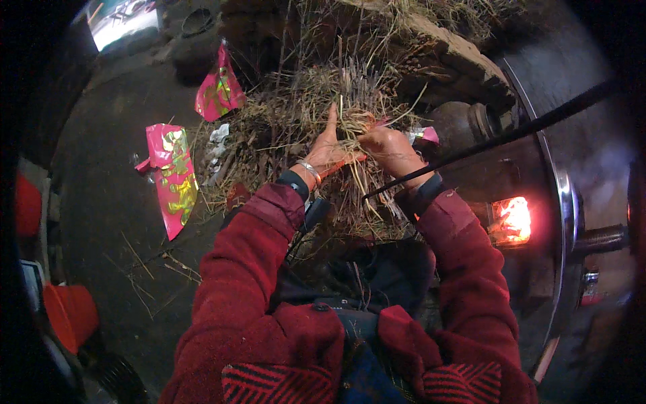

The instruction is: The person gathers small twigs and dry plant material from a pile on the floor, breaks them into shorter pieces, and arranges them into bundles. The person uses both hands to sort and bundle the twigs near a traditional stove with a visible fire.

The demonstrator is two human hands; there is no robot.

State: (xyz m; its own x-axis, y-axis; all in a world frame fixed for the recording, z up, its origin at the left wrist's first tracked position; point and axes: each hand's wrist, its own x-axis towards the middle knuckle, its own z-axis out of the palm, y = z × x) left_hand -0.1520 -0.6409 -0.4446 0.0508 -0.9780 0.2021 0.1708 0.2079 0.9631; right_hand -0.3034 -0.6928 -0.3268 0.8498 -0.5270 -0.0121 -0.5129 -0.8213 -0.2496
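A loose bundle of dry straw (356,121) is held between my two hands in front of me. My left hand (327,149), with a silver bracelet at the wrist, cups its left side, thumb pointing up and fingers reaching underneath. Bent inward on the other side, my right hand (387,146) has its fingers closed on the stalks. Some strands hang down below the hands. Beneath and beyond lies a heap of dry twigs and straw (282,121); where the bundle ends and the heap begins is hard to tell.
Fire burns in a stove opening (512,219) close to my right arm. A dark rod (484,149) slants across the right side. Pink-and-gold wrapping sheets (174,177) lie on the left floor. Red plastic containers (73,313) stand at far left, an earthen jar (456,121) at right.
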